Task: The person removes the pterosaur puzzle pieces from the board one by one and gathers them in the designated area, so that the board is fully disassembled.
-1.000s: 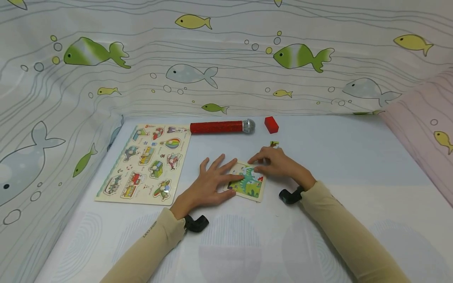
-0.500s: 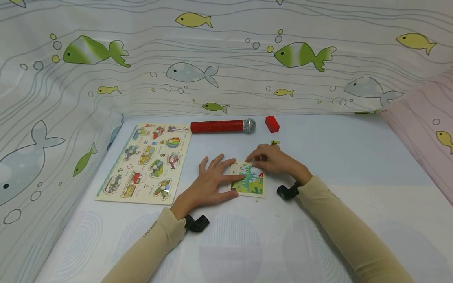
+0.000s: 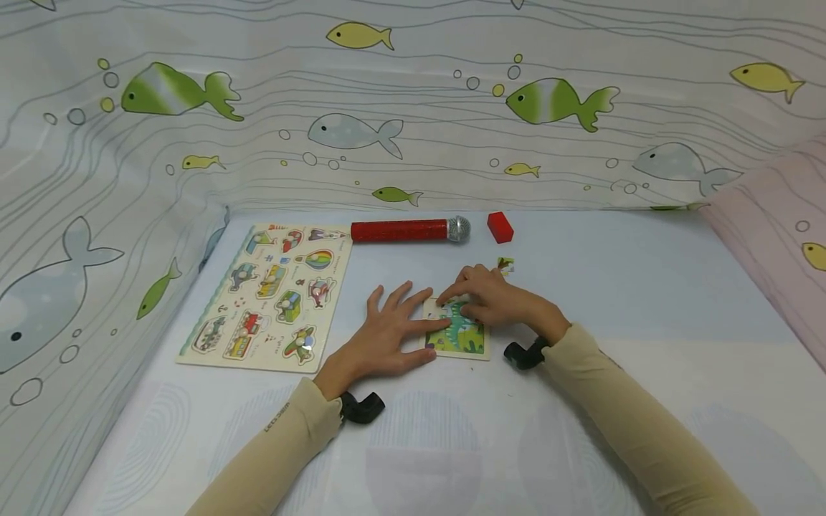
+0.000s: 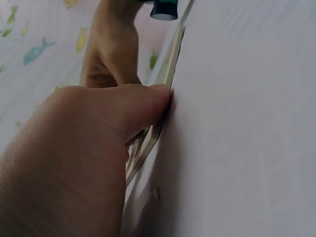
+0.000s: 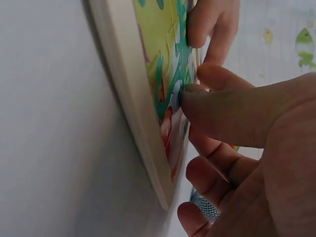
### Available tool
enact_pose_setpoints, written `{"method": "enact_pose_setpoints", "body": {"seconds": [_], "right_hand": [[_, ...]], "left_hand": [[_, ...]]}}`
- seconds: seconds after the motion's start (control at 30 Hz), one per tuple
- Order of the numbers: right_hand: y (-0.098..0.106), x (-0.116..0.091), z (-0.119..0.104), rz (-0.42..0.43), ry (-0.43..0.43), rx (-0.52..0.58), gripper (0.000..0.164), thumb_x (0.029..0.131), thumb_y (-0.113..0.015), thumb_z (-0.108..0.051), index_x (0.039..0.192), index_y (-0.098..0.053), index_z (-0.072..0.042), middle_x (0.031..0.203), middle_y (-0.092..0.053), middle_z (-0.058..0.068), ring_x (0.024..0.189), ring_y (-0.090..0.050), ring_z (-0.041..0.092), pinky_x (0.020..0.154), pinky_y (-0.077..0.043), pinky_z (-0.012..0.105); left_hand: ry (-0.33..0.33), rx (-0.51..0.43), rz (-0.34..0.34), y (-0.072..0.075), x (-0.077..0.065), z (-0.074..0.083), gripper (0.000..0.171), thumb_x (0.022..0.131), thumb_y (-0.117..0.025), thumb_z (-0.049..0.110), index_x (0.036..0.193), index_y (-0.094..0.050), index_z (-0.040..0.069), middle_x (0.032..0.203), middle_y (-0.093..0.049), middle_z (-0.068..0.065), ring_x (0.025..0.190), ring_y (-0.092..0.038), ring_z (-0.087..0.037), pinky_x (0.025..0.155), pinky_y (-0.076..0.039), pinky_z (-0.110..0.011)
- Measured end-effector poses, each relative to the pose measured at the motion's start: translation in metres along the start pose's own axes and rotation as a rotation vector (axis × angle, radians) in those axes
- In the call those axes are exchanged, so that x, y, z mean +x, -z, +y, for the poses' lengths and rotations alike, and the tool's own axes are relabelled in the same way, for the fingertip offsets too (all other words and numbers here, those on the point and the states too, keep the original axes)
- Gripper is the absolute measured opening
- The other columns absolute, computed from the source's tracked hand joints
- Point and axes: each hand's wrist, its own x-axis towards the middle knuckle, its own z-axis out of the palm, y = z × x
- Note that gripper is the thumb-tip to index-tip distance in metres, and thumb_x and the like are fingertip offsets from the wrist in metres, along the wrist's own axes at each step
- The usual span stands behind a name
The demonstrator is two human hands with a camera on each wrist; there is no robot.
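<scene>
A small square jigsaw puzzle [image 3: 467, 342] with a green dinosaur picture and a pale wooden frame lies flat on the table. Spread out, my left hand [image 3: 383, 333] reaches over its left side, with one finger across the picture; in the left wrist view the thumb touches the board's edge [image 4: 173, 59]. My right hand [image 3: 497, 297] is over the upper part, index fingertip and thumb apart on the picture. The right wrist view shows the right thumb [image 5: 217, 111] pressing on the puzzle. Just beyond the right knuckles lies a loose puzzle piece [image 3: 506, 265].
To the left lies a large knob puzzle board [image 3: 267, 301] with vehicle pictures. A red toy microphone [image 3: 406, 231] with a silver head lies behind the hands, beside a red block [image 3: 500, 227]. Fish-patterned cloth [image 3: 445, 107] rises at the back and sides.
The dinosaur puzzle, tilted a second ago, now sits straighter. My right index finger has moved left from its upper edge onto the picture. My left hand stays nearly in place.
</scene>
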Motion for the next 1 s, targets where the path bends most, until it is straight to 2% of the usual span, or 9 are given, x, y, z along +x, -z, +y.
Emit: {"method": "enact_pose_setpoints", "body": {"seconds": [0.13,0.37,0.77,0.9,1.0], "right_hand": [[0.0018,0.0007,-0.0038,-0.032,0.009,-0.006,0.044,0.09,-0.063,0.0,0.123,-0.074,-0.027,0.109,-0.062,0.005,0.096,-0.049,0.019,0.078,-0.029,0.038],[0.0042,0.0026,-0.005,-0.056,-0.001,-0.005,0.042,0.091,-0.065,0.0,0.121,-0.074,-0.027,0.108,-0.062,0.005,0.096,-0.049,0.021,0.078,-0.029,0.038],[0.0025,0.0026,-0.0028,-0.035,0.027,0.006,0.037,0.09,-0.066,-0.001,0.118,-0.073,-0.026,0.11,-0.064,0.004,0.102,-0.051,0.022,0.08,-0.031,0.037],[0.0009,0.0013,-0.001,-0.022,0.039,0.008,0.04,0.091,-0.065,-0.001,0.123,-0.071,-0.024,0.11,-0.065,0.003,0.102,-0.054,0.021,0.08,-0.033,0.037],[-0.0003,-0.0004,0.0013,-0.013,0.036,0.039,0.041,0.092,-0.065,-0.002,0.13,-0.065,-0.017,0.11,-0.065,0.003,0.101,-0.055,0.02,0.082,-0.037,0.037]], "left_hand": [[-0.003,0.001,-0.003,-0.0007,0.0001,-0.0001,0.052,0.096,-0.052,0.062,0.145,-0.053,0.045,0.167,-0.032,-0.007,0.157,-0.017,-0.04,0.116,-0.005,-0.073],[0.003,0.004,-0.008,-0.0013,0.0002,-0.0005,0.052,0.096,-0.052,0.061,0.146,-0.053,0.046,0.167,-0.031,-0.007,0.157,-0.017,-0.04,0.116,-0.005,-0.072],[-0.009,0.002,0.009,0.0008,0.0002,0.0002,0.051,0.096,-0.054,0.06,0.144,-0.055,0.044,0.166,-0.034,-0.008,0.156,-0.02,-0.042,0.116,-0.008,-0.073],[-0.011,0.003,0.012,0.0012,0.0002,0.0003,0.051,0.096,-0.053,0.06,0.144,-0.055,0.044,0.166,-0.035,-0.008,0.156,-0.021,-0.042,0.116,-0.008,-0.073],[-0.011,-0.005,0.016,0.0012,-0.0003,0.0003,0.051,0.096,-0.054,0.06,0.144,-0.056,0.044,0.165,-0.035,-0.009,0.155,-0.021,-0.042,0.115,-0.008,-0.073]]}}
